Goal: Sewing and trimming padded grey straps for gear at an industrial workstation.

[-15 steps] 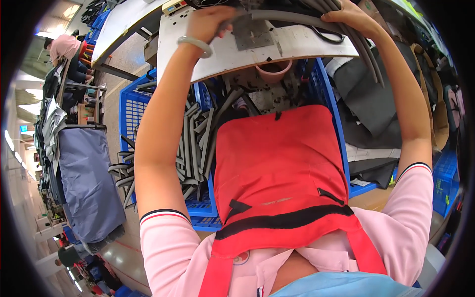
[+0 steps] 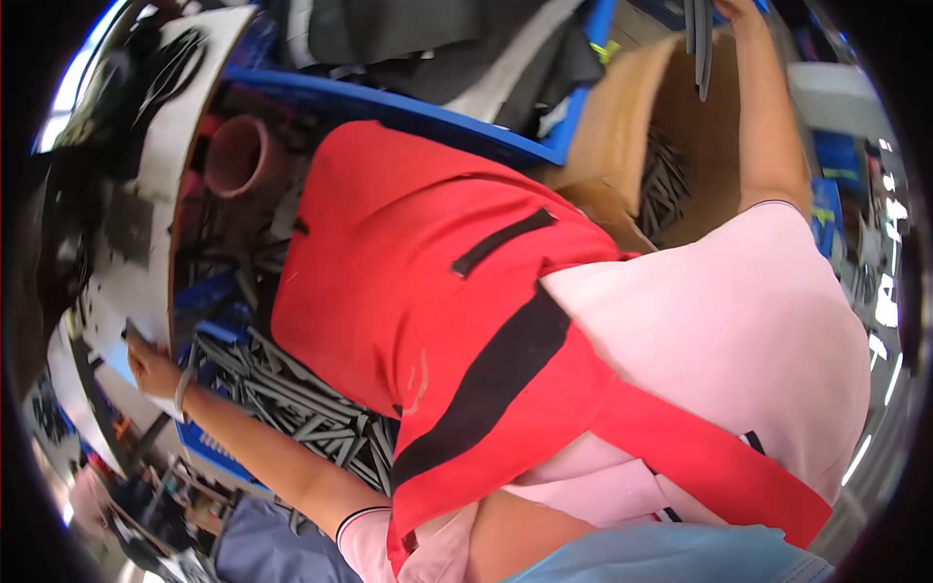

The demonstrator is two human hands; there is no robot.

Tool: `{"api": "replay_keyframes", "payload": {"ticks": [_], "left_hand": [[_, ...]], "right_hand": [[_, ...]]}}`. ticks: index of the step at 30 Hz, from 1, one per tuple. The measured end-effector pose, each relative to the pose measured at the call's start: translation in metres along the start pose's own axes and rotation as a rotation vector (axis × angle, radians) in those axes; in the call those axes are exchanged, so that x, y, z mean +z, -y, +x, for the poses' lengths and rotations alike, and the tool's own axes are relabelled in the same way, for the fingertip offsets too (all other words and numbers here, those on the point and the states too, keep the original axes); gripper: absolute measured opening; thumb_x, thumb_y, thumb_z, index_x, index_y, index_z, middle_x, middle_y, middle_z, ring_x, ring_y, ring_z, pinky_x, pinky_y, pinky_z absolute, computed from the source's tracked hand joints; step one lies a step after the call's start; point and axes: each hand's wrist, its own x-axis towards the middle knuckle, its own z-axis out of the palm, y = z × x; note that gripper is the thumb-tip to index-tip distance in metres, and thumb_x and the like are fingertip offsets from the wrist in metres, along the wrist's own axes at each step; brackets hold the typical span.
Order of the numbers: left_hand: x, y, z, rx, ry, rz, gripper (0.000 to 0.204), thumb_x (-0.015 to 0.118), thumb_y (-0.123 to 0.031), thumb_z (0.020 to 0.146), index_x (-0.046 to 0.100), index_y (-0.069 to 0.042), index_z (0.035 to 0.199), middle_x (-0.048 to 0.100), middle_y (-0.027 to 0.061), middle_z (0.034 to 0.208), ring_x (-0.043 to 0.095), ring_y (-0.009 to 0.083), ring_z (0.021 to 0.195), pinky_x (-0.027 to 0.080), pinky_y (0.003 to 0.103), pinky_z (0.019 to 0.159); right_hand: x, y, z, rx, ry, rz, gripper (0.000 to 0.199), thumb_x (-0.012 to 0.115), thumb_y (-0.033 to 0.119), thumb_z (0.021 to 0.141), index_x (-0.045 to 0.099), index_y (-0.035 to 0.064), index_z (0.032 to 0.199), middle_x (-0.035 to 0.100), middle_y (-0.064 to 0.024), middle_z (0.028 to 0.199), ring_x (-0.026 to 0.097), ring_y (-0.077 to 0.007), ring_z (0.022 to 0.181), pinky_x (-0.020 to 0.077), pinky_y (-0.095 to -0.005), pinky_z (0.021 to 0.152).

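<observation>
Grey strips hang just left of the right hand, its cropped grip's closure impossible to tell.

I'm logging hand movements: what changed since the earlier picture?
The view has swung right. The right hand, holding grey strips, has moved right, from over the white table out by the cardboard box. The left hand has moved away from those strips to the table's left end; its grip is unclear. The red apron still covers the lap.
</observation>
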Motion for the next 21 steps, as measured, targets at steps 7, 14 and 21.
{"api": "replay_keyframes", "payload": {"ticks": [7, 14, 21], "left_hand": [[0.007, -0.006, -0.005, 0.12, -0.007, 0.037, 0.041, 0.065, -0.041, 0.088, 0.071, -0.001, 0.094, 0.059, 0.0016, 0.062, 0.052, 0.0089, 0.053, 0.042, 0.023, 0.046], [0.002, -0.008, 0.004, 0.042, 0.079, 0.064, 0.04, 0.062, -0.042, 0.09, 0.069, -0.002, 0.089, 0.056, 0.0007, 0.059, 0.05, 0.0086, 0.051, 0.039, 0.023, 0.045], [0.001, -0.027, -0.018, 0.047, 0.088, 0.043, 0.039, 0.062, -0.04, 0.091, 0.068, -0.001, 0.092, 0.059, 0.0027, 0.064, 0.053, 0.0108, 0.054, 0.041, 0.024, 0.048]], "right_hand": [[-0.037, -0.259, -0.169, 0.461, -0.572, -0.356, 0.061, 0.078, 0.038, 0.069, 0.062, -0.0078, 0.105, 0.067, -0.021, 0.102, 0.064, -0.032, 0.097, 0.0471, -0.0373, 0.085], [-0.058, -0.321, -0.272, 1.094, -0.421, -0.562, 0.089, 0.078, 0.045, 0.068, 0.038, 0.0096, 0.138, 0.053, -0.0189, 0.13, 0.051, -0.0338, 0.119, 0.0379, -0.0422, 0.101], [-0.069, -0.307, -0.202, 0.701, -0.736, -0.24, 0.08, 0.079, 0.024, 0.068, 0.04, 0.0071, 0.137, 0.052, -0.0227, 0.13, 0.053, -0.0345, 0.116, 0.0447, -0.04, 0.097]]}}
